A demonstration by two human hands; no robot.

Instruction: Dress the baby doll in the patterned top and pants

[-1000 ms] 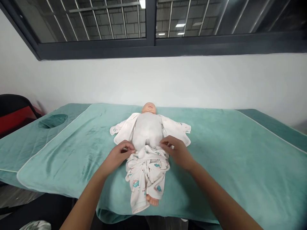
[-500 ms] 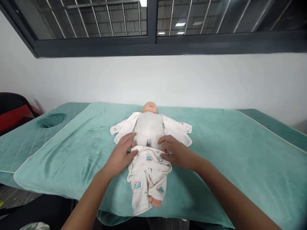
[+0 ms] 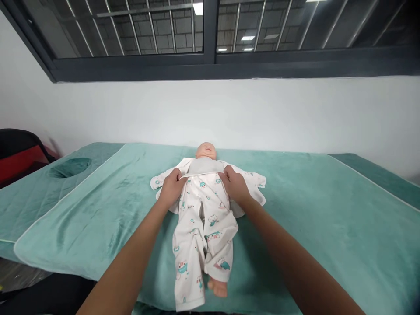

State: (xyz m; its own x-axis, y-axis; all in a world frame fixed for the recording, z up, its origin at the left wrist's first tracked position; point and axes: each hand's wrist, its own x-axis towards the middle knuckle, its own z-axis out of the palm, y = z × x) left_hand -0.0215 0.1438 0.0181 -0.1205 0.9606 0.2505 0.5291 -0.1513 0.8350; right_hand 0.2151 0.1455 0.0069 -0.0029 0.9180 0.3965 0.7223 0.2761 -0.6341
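A baby doll [image 3: 206, 151] lies on its back on the green bed cover, head toward the wall. Printed white baby pants [image 3: 205, 205] cover its legs and most of its belly. My left hand [image 3: 172, 187] pinches the waistband at the doll's one side, and my right hand [image 3: 234, 183] pinches it at the other, so the band is stretched straight between them. The open white baby shirt [image 3: 252, 181] spreads out under the doll's arms. One bare foot [image 3: 218, 287] sticks out of the right pant leg; the other foot is hidden in the left one.
The green bed cover [image 3: 108, 210] spreads wide on both sides, with a face hole [image 3: 70, 168] at the left. Behind the bed rise a white wall [image 3: 131, 113] and a dark-framed barred window [image 3: 210, 57]. A red and black object [image 3: 21, 157] stands at the far left.
Both hands have closed on the waistband and moved up toward the doll's chest. The pants have come up with them from the hips over the belly, and the legs look straighter.
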